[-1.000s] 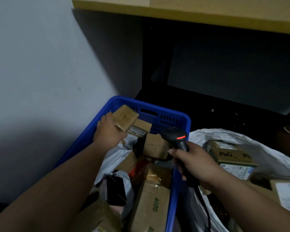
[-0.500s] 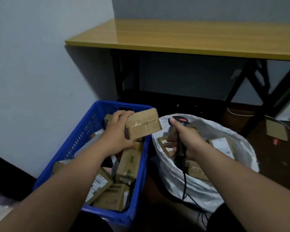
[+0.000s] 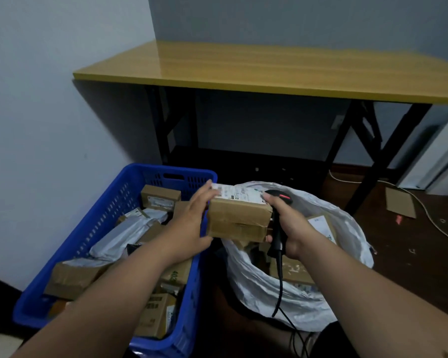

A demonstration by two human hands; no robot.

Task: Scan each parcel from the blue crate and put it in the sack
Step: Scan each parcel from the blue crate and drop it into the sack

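I take the blue crate point(image 3: 109, 228) as my landmark. My left hand point(image 3: 192, 223) is clamped on the left end of a brown cardboard parcel point(image 3: 239, 220), fingers over its top edge and thumb under it, and holds it in the air just past the crate's right wall, above the gap between the crate and the white sack point(image 3: 308, 293). The parcel's top face carries a white label, turned up and away from me. My right hand point(image 3: 290, 228) is on the parcel's far side from the crate, fingers wrapped round the handle of a black scanner point(image 3: 278, 218); its head, with a red light, sits just beside the parcel's top right corner. The scanner's cable hangs down in front of the sack. Inside the crate lie more cardboard parcels and grey plastic mailers. The sack, right of the crate, holds several boxes. Beyond the crate stands a yellow-topped counter point(image 3: 269, 71) on black legs.
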